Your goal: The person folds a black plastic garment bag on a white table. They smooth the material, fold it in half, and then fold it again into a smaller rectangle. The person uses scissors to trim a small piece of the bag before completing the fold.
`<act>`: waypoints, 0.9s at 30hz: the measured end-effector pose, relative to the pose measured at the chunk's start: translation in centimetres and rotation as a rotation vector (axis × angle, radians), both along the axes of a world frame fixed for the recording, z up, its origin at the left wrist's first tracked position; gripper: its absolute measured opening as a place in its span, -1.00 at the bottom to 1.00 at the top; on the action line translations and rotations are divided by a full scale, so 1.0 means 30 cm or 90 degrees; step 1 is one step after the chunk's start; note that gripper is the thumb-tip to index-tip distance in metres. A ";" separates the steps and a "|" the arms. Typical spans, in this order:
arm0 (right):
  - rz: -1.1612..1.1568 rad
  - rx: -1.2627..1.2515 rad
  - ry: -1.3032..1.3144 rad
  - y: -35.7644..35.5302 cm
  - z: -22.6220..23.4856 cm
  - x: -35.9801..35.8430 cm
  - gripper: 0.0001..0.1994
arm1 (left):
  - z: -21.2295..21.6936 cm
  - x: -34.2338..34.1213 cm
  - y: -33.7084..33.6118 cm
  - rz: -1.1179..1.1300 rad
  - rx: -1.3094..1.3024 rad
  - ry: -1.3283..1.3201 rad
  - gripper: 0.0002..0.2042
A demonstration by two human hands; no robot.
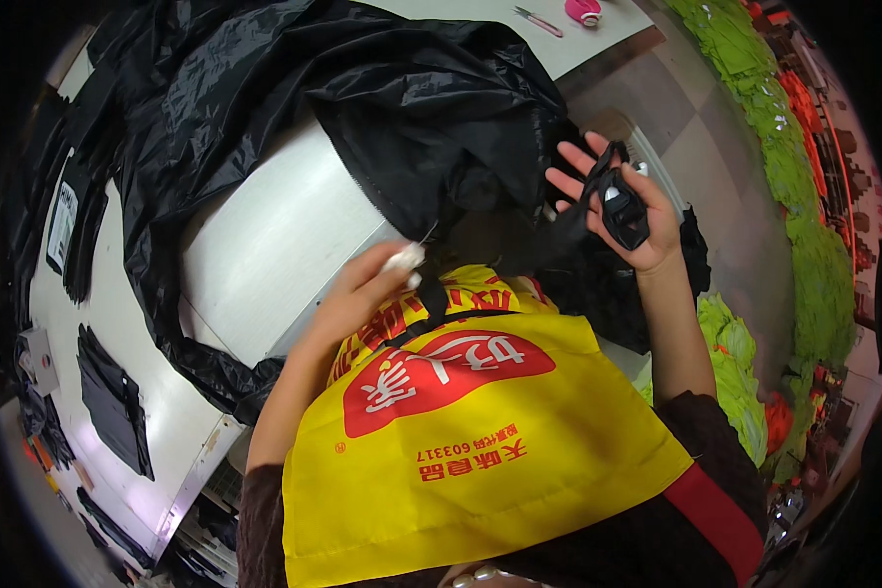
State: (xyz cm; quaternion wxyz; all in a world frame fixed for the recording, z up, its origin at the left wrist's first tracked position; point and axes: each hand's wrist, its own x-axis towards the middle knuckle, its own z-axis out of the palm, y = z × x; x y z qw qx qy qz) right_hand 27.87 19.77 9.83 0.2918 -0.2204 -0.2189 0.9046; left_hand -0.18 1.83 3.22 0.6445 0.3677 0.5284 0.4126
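Note:
My right hand (647,220) is turned palm up on the right, its fingers spread. A looped strip of black fabric (625,218) lies across the palm and passes beside the thumb, with a small white piece inside the loop. My left hand (361,284) is near the table's edge, with fingers closed around a white wad (404,261); whether this is a wrapping or a held thing is unclear. Beyond both hands spreads a large glossy black garment (431,98), its zipper-like edge hanging toward my lap. More dark fabric lies between my hands, its shape hard to make out.
The garment drapes over a white table (274,245). Small pink-handled snips (539,22) and a pink object (583,12) lie at the far end. Folded black pieces (115,402) rest on the left. Lime-green fabric (740,108) is piled along the right. A yellow apron (480,470) covers my lap.

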 end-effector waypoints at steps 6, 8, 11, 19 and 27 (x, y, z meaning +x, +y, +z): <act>-0.071 -0.023 -0.066 0.037 -0.034 0.049 -0.62 | -0.156 -0.200 -0.446 0.049 -0.256 0.083 -0.74; -0.061 -0.063 -0.022 0.033 -0.030 0.035 -0.66 | -0.238 -0.214 -0.595 0.054 -0.343 0.179 -0.75; -0.053 -0.165 0.031 0.017 -0.002 0.004 -0.70 | -0.273 -0.164 -0.705 -0.178 -0.464 0.455 -0.65; 0.223 0.472 -0.389 -0.230 -0.171 0.009 -0.69 | -0.421 -0.114 -0.777 -0.144 -0.359 0.473 -0.57; 0.535 0.376 -0.746 -0.297 -0.444 0.144 -0.72 | -0.666 -0.163 -0.828 0.016 -0.424 0.289 -0.44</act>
